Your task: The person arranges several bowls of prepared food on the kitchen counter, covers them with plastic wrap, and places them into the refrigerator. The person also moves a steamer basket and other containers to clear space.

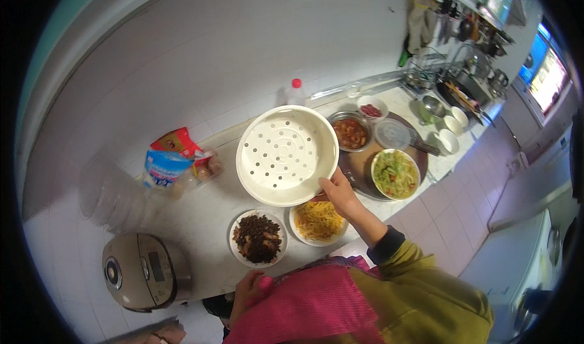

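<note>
My right hand (338,192) grips the rim of a cream plastic steamer basket (285,154) with holes in its base; the basket is held above the counter. Below it stand a plate of yellow shredded food (318,221) and a plate of dark chopped food (258,239). My left hand (248,287) is low at the counter's front edge, beside my pink apron (310,303); its fingers are partly hidden, and whether it holds anything is unclear. To its left stands a rice cooker (141,271) with its lid closed.
A round board (358,166) bears a bowl of green vegetables (395,174), a metal bowl of red stew (350,133) and a cleaver (424,147). Food bags (166,166) and a large clear plastic bottle (112,195) stand left. A red-capped bottle (296,93) is by the wall; a wok (461,91) lies farther right.
</note>
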Demonstrator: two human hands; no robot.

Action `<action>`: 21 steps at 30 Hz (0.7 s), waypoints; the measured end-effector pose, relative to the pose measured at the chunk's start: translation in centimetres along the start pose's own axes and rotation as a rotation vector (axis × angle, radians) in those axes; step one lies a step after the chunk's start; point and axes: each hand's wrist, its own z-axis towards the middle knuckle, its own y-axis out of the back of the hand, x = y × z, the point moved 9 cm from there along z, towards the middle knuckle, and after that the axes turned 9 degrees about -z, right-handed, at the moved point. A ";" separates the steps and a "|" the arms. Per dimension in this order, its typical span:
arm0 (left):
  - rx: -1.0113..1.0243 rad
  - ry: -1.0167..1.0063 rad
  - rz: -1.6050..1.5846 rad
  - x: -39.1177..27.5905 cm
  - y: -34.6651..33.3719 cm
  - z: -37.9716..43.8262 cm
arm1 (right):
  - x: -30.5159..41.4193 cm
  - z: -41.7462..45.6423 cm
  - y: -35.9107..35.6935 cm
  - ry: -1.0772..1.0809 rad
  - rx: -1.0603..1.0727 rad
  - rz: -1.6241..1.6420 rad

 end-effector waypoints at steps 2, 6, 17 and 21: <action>0.040 -0.021 0.014 0.3 0.0 0.7 | 0.0 -1.3 1.9 -0.034 -0.038 0.060; 0.113 0.017 -0.125 3.0 -0.9 2.2 | 1.2 -2.0 7.5 -0.082 -0.082 0.186; 0.206 -0.149 -0.104 -1.4 -8.5 9.7 | 2.7 -4.4 43.8 0.042 -0.764 0.327; 0.157 -0.179 0.066 -2.4 -10.8 10.1 | 0.8 -4.8 54.7 0.029 -0.964 0.286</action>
